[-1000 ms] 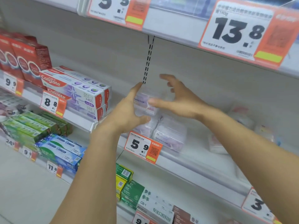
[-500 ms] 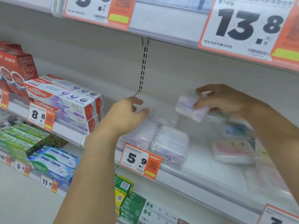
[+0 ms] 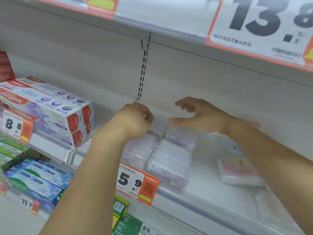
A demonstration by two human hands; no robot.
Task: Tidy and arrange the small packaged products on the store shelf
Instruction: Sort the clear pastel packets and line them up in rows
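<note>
Clear plastic packs (image 3: 169, 156) are sitting in two rows just below both hands, their long axis running front to back on the shelf (image 3: 208, 187). Left hand (image 3: 135, 119) is curling at the rear of the left row; whether it is gripping anything I cannot tell. Right hand (image 3: 198, 116) is hovering spread and empty over the right row, nearer the pink pack (image 3: 237, 172) lying off to its right

Bright, even, nearly shadowless light — soft motion blur throughout — wide-angle bending at edges.

toothpaste boxes (image 3: 50, 107) left | 5.9 price tag (image 3: 135, 182) shelf edge | 13.8 price tag (image 3: 260, 26) above
</note>
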